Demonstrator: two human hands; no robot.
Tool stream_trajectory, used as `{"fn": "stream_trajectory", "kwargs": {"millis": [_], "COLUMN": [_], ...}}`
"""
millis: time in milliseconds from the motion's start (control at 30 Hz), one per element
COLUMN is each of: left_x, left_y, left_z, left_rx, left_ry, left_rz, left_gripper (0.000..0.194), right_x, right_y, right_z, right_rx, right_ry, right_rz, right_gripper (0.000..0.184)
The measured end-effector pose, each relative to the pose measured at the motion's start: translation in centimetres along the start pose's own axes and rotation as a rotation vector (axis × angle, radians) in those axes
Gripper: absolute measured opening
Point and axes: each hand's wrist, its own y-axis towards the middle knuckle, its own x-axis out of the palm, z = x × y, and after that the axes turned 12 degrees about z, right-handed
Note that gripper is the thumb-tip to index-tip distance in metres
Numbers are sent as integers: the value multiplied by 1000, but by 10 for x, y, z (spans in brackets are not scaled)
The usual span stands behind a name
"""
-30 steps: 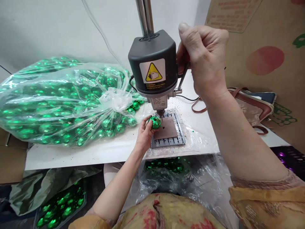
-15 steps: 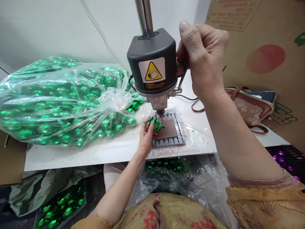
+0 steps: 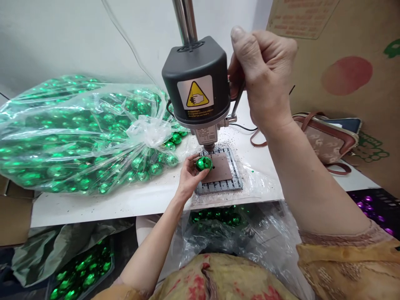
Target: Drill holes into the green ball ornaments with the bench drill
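My left hand [image 3: 190, 175] holds a shiny green faceted ball [image 3: 204, 164] between thumb and fingers, just below the chuck of a black bench drill press [image 3: 195, 83]. Dark marks or holes show on the ball's upper side. Beneath it lies a brown board [image 3: 223, 166] with a small dark hole, resting on the slotted metal base [image 3: 236, 185]. My right hand [image 3: 265, 75] is raised beside the motor housing, its fingers wrapped round the drill press's feed lever [image 3: 239, 100]. The hand hides the lever's upper end.
A tied clear bag of green balls [image 3: 84, 137] fills the table's left side. A handbag [image 3: 328, 135] lies at the right by a large carton [image 3: 346, 96]. Below the table edge are more green balls [image 3: 218, 216] in plastic and a bin of green balls [image 3: 84, 271].
My left thumb has shifted lower on the green ball, which has turned so that dark spots show on top. My right hand stays on the lever; the view has shifted slightly.
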Motion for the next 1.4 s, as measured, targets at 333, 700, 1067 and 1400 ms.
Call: {"fn": "stream_trajectory", "kwargs": {"millis": [333, 700, 1067, 1400], "left_x": [0, 3, 12, 8], "left_y": [16, 17, 6, 9], "left_z": [-13, -15, -17, -16], "left_rx": [68, 97, 142, 133], "left_ry": [182, 216, 273, 305], "left_rz": [3, 1, -76, -158], "left_gripper": [49, 47, 49, 51], "right_x": [2, 2, 2, 1], "right_y": [3, 2, 1, 0], "right_z": [-2, -1, -2, 0], "right_rx": [54, 37, 39, 41], "right_ry": [33, 57, 36, 21], "right_rz": [-20, -22, -19, -8], "right_gripper": [61, 51, 57, 52]}}
